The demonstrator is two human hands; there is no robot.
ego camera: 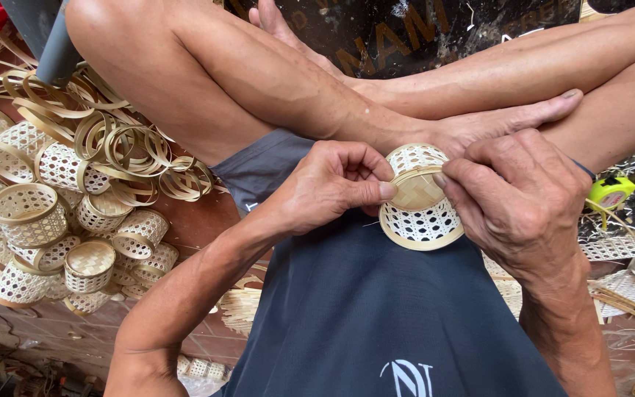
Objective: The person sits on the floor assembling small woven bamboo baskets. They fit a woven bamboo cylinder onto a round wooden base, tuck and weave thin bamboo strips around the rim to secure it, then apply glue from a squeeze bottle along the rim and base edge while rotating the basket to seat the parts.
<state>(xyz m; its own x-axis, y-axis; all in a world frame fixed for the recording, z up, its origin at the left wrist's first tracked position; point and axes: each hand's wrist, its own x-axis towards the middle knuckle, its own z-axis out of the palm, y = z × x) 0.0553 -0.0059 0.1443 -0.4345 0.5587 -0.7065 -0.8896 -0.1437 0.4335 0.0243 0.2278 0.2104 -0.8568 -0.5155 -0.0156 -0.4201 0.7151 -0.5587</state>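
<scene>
Tiled floor; hands [332, 187] [516, 198] pinch round woven basket [420, 213].

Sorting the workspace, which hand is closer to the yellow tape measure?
Right. The right hand sits just beside the yellow tape measure; the left hand is across the small round woven bamboo basket.

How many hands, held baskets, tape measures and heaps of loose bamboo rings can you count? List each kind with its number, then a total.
Hands: 2, left hand and right hand
Small woven basket held by both: 1
Yellow tape measure: 1
Heap of loose bamboo rings: 1
Total: 5
</scene>
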